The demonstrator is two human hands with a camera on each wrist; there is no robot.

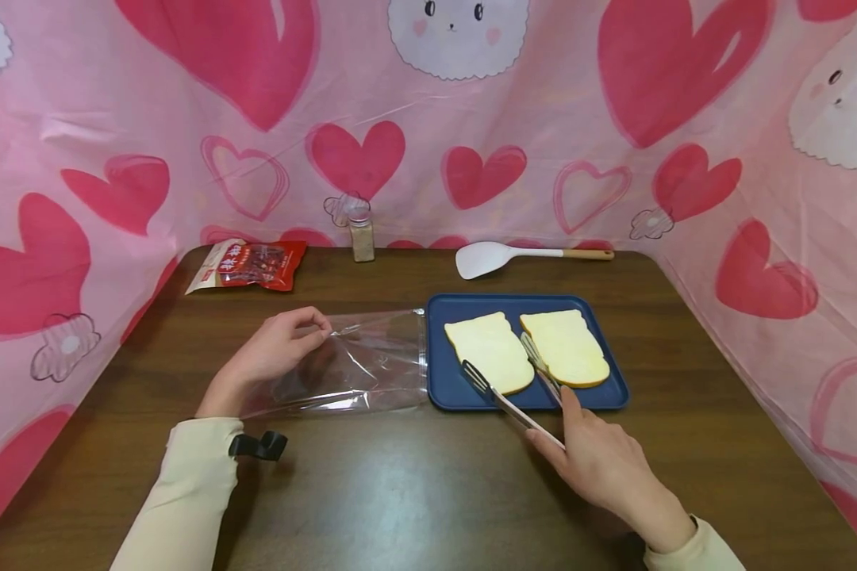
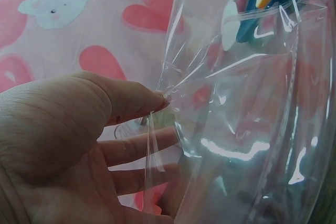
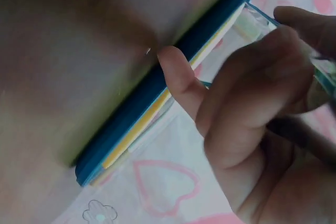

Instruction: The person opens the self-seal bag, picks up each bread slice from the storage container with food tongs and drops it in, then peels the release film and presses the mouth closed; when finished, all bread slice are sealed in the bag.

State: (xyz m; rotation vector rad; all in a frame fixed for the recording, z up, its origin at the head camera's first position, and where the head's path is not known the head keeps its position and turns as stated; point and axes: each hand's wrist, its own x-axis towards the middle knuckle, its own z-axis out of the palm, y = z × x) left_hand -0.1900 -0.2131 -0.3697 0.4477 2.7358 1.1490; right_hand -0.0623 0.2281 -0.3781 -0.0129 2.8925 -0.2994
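My left hand [image 1: 274, 349] pinches the upper edge of a clear plastic bag [image 1: 371, 365] between thumb and forefinger. The left wrist view shows this pinch on the bag [image 2: 236, 108] closely, the other fingers spread behind the film. A pair of metal tongs [image 1: 517, 412] is held in my right hand [image 1: 603, 460]. Its spread tips lie on either side of the left bread slice [image 1: 489, 349], one at the lower left edge, one near the gap between slices. A second bread slice [image 1: 567, 345] lies to the right. Both slices lie on a blue tray [image 1: 514, 299].
The bag's right end meets the tray's left edge. Along the back of the wooden table [image 1: 400, 492] are a red food packet [image 1: 253, 266], a small seasoning jar [image 1: 362, 238] and a white spatula [image 1: 489, 258] with a wooden handle. Pink heart-patterned cloth surrounds the table.
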